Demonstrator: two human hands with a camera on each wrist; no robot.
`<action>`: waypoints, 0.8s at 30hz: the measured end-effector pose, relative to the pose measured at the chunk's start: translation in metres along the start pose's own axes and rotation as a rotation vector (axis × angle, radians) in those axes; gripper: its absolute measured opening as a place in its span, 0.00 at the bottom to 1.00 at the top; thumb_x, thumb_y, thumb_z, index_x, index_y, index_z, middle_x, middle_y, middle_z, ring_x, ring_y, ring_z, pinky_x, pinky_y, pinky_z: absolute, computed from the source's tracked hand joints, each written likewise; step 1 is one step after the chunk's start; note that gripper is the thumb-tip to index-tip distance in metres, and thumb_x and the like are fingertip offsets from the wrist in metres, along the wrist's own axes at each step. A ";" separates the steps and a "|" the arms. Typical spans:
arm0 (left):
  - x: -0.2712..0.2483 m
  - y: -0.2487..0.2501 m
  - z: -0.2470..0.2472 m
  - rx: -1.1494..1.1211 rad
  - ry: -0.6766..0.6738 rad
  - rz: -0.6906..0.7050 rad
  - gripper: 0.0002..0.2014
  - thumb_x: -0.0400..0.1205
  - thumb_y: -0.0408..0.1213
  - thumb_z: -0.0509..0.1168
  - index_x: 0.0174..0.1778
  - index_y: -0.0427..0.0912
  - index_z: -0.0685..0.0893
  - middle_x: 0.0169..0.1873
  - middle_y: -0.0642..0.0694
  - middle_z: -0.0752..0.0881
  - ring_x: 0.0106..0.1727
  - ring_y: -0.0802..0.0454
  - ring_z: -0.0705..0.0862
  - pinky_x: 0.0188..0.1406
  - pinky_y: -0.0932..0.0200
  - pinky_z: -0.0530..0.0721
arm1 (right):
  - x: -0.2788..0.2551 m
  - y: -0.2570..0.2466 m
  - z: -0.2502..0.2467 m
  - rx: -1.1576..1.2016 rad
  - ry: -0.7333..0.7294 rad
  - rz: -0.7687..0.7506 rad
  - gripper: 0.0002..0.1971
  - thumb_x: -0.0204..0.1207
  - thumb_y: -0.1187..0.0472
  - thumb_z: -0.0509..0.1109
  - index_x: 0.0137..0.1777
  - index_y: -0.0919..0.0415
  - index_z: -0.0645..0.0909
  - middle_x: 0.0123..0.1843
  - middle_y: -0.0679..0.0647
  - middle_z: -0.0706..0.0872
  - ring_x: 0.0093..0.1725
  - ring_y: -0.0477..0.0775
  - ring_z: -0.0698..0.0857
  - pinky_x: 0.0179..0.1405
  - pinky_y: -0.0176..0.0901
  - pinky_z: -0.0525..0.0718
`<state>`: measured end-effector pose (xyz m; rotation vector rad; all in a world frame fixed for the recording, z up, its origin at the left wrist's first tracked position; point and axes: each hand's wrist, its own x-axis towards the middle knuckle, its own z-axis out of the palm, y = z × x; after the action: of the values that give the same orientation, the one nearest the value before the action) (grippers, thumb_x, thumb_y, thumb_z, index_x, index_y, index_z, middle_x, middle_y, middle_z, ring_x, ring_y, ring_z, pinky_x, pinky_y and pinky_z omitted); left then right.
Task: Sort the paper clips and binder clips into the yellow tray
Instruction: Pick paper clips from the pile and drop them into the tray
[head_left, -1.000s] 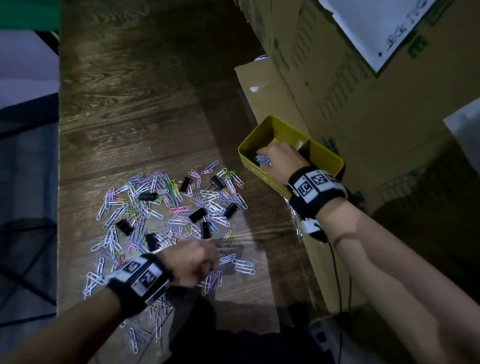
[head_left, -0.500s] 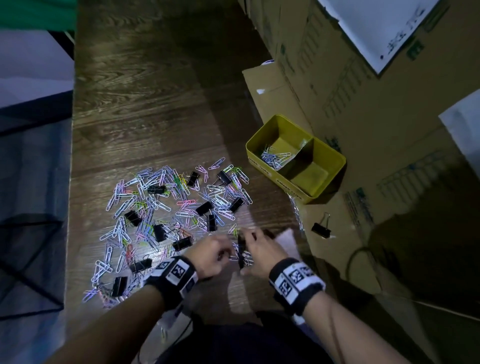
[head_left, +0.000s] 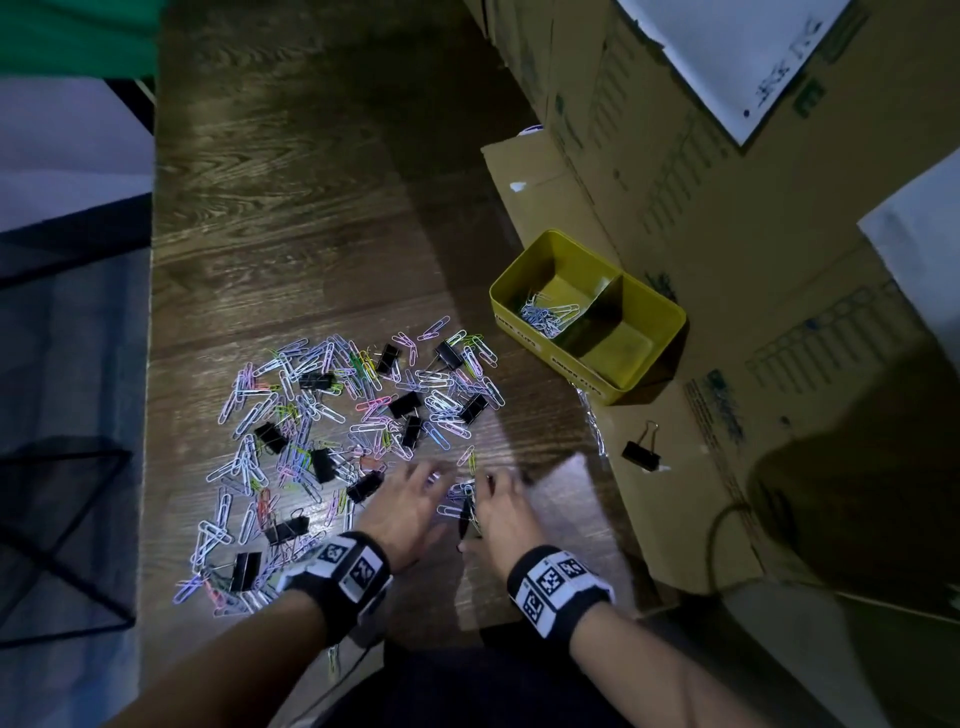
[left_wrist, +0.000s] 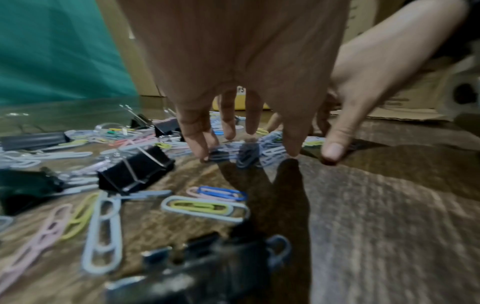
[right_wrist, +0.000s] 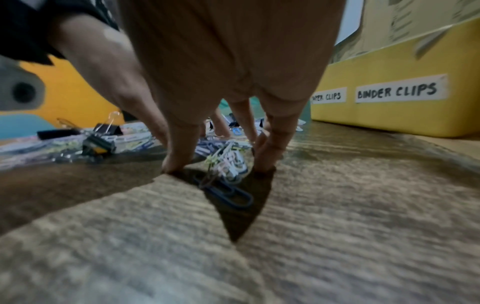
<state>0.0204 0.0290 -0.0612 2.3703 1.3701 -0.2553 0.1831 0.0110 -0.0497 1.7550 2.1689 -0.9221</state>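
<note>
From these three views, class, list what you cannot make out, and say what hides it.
- Right hand fingertips: motion blur in the head view.
- Clips under the left hand: its fingers cover them in the left wrist view.
- Label on the yellow tray: the right hand cuts off "PAPER CLIPS" in the right wrist view.
- White paper: cut by the head view's top edge.

Head looks down; wrists low, sharing paper clips (head_left: 457, 493)

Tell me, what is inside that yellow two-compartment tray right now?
The yellow two-compartment tray holds a small heap of pale paper clips in its far compartment. The near compartment shows only bare yellow floor. Its nearest corner is hidden behind the wall.
</note>
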 end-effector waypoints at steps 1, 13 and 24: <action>0.000 0.004 0.003 0.015 -0.007 -0.002 0.32 0.64 0.48 0.76 0.66 0.47 0.77 0.60 0.44 0.81 0.53 0.41 0.81 0.52 0.47 0.84 | 0.000 -0.001 -0.002 -0.020 0.001 0.005 0.39 0.73 0.55 0.72 0.77 0.71 0.58 0.69 0.69 0.68 0.71 0.70 0.68 0.73 0.56 0.69; -0.004 0.004 0.003 -0.379 0.162 0.044 0.13 0.72 0.41 0.66 0.49 0.43 0.89 0.45 0.45 0.90 0.44 0.49 0.87 0.51 0.67 0.77 | 0.014 0.015 -0.002 0.227 -0.018 0.001 0.17 0.78 0.68 0.64 0.66 0.58 0.80 0.59 0.64 0.85 0.57 0.63 0.85 0.57 0.50 0.83; 0.010 -0.013 -0.005 -0.616 0.072 -0.358 0.08 0.68 0.32 0.77 0.41 0.41 0.91 0.34 0.46 0.90 0.32 0.54 0.85 0.40 0.62 0.83 | 0.019 0.036 -0.012 0.793 0.004 0.199 0.12 0.64 0.61 0.82 0.47 0.59 0.88 0.38 0.53 0.89 0.37 0.48 0.84 0.47 0.42 0.86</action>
<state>0.0144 0.0450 -0.0632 1.6429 1.6166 0.1458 0.2138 0.0367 -0.0622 2.2146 1.6756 -1.8857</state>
